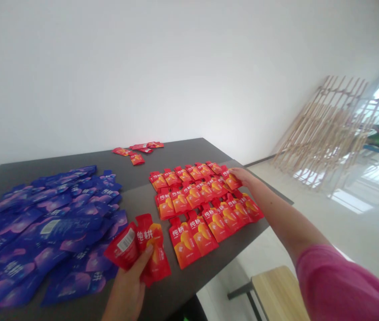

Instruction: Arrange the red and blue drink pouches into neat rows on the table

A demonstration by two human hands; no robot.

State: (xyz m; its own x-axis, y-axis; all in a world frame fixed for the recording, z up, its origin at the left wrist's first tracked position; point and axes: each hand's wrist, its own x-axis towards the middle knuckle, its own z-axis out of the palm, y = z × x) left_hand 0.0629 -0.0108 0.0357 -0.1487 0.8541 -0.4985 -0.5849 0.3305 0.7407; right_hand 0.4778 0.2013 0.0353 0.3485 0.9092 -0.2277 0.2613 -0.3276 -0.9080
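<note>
My left hand (132, 281) is closed around red-orange pouches (154, 249), their barcode side and front side both showing, near the table's front edge. My right hand (243, 176) reaches to the far right of the rows, its fingers closed on one red-orange pouch (229, 177) at the end of the middle row. Three rows of overlapping red-orange pouches (192, 195) lie face up between my hands. Those in the front row (184, 243) sit nearest to me. How many pouches my left hand holds is hard to make out.
A large heap of blue-purple pouches (52, 227) covers the left of the dark table (176, 154). Several loose red pouches (137, 158) lie at the back by the wall. A wooden stool (278, 292) stands below right. Wooden racks (326, 120) lean against the wall; a person in green sits beyond.
</note>
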